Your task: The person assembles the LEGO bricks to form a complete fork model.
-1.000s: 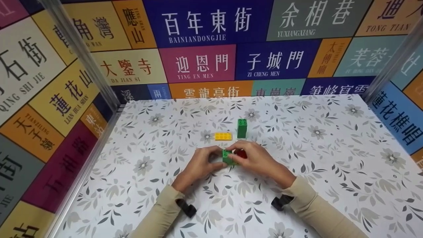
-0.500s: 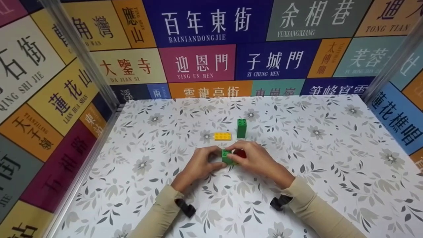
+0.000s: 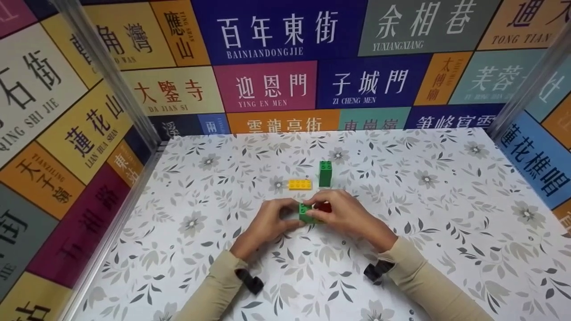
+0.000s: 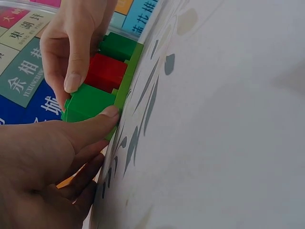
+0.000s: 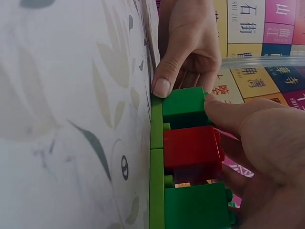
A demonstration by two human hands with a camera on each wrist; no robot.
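Two light green flat building bricks (image 5: 157,186) lie end to end on the table, forming a low base. On it stand a green building brick (image 3: 304,213) at the left end, a red building brick (image 5: 190,150) in the middle and another green building brick (image 5: 196,207) at the right, with gaps between them. My left hand (image 3: 273,219) holds the left end of the base, its thumb low against base and green brick. My right hand (image 3: 342,213) pinches the left green brick from above and covers much of the row in the head view.
Behind the hands, a yellow flat building brick (image 3: 299,184) lies on the flower-patterned table (image 3: 214,276). Right of it stands a tall green building brick stack (image 3: 325,174). Lettered panels (image 3: 267,84) wall the table at the back and both sides.
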